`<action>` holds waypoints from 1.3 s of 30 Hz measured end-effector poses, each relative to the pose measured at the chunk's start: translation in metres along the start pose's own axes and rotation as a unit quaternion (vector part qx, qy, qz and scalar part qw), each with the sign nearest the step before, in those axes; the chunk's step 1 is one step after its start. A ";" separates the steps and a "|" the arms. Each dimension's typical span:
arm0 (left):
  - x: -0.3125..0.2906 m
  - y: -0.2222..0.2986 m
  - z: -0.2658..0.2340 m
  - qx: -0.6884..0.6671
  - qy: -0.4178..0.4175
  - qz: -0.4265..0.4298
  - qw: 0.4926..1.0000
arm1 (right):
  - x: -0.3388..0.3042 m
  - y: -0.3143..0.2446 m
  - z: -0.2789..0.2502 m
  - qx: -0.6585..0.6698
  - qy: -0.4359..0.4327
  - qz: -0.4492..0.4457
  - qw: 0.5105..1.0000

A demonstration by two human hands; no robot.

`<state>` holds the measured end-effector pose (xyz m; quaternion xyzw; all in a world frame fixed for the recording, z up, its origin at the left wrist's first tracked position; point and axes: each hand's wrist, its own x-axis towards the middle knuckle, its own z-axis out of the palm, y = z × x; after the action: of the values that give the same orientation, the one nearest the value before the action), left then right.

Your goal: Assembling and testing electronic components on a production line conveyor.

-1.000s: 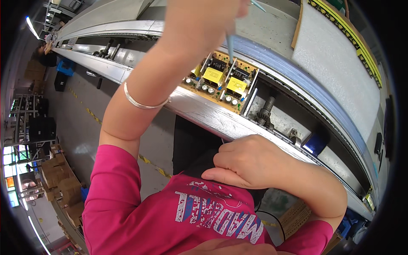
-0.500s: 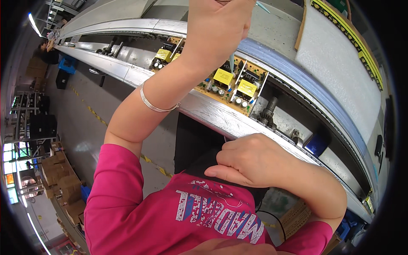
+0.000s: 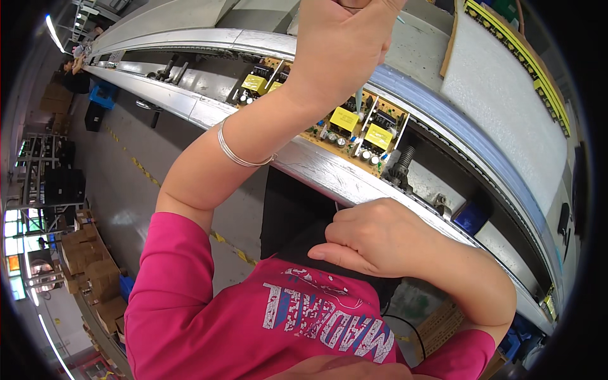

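My left hand (image 3: 345,47) is closed above a row of circuit boards, its back turned up and its fingers partly out of the frame. From under it a tapered pale teal tip (image 3: 359,100) points down at the boards; the body of this tool is hidden in the hand. The brown circuit board (image 3: 326,137) carries a yellow transformer (image 3: 344,119), another yellow transformer (image 3: 378,136), capacitors and metal heat sinks. My forearm covers part of the row. Near my lap, beside the metal rail (image 3: 310,166), my right hand (image 3: 373,237) is curled closed, its palm hidden.
The boards sit between two long rails of a conveyor line. Right of them stand a threaded shaft (image 3: 403,161) and a dark blue block (image 3: 470,216). Beyond lies a white foam sheet (image 3: 506,114) with a yellow strip (image 3: 532,63). A person (image 3: 76,79) is far left.
The circuit boards have shifted a little to the right along the rails. My left hand and the teal tip have moved right with them. My right hand has stayed almost still.
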<state>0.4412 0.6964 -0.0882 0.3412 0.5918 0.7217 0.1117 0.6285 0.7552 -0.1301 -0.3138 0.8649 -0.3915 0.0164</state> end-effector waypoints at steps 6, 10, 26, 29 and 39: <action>0.031 -0.005 -0.039 -0.427 -0.120 -0.250 0.861 | -0.004 0.000 -0.002 0.017 -0.005 0.001 1.000; 0.051 -0.056 -0.113 -0.376 -0.127 -0.156 0.905 | -0.003 -0.001 -0.003 0.021 -0.010 -0.005 1.000; -0.005 0.004 -0.037 -0.039 0.062 0.053 0.996 | 0.023 -0.001 0.001 0.032 -0.030 0.013 0.999; -0.009 0.019 -0.037 -0.036 0.070 0.052 0.996 | 0.026 -0.006 -0.001 0.026 -0.036 -0.001 0.999; -0.006 0.028 -0.039 -0.033 0.046 0.020 0.998 | 0.028 -0.008 -0.002 0.031 -0.037 0.019 0.999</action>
<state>0.4279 0.6555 -0.0669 0.3151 0.5652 0.7581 0.0812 0.6100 0.7369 -0.1168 -0.3111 0.8568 -0.4060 0.0653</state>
